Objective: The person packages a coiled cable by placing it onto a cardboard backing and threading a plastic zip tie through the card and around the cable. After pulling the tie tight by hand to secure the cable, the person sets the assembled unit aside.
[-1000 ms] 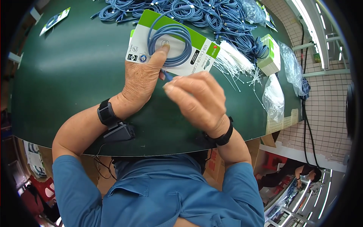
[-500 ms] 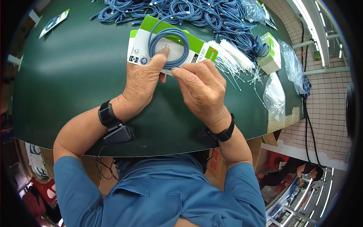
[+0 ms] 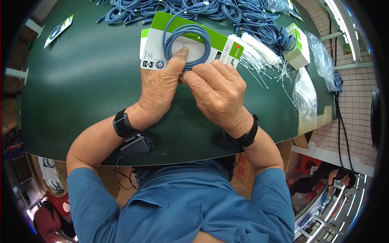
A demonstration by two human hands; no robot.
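Observation:
My left hand [image 3: 158, 89] is closed on a green and white packaging card [image 3: 159, 25], its thumb pressing a coiled blue cable [image 3: 208, 44] flat against the card's face. One end of the cable rises above the coil toward the card's top edge. Part of another card [image 3: 144, 33] shows behind the left edge. At the bottom of the coil, my right hand [image 3: 220, 91] is closed in a pinch, touching the card's lower edge. Whatever sits between those fingertips is hidden. Both hands are above the green table, close together.
Blue cables [image 3: 227, 12] are heaped along the far side. White cable ties [image 3: 259, 50] lie to the right, beside a stack of cards [image 3: 298, 46] and a plastic bag of ties [image 3: 305, 95]. A single card [image 3: 58, 30] lies far left. Another person [image 3: 324, 180] is at lower right.
The whole view has shifted slightly, so most things appear farther right. My right fingertips have closed in beneath the coil, nearer my left hand. The left hand keeps its hold.

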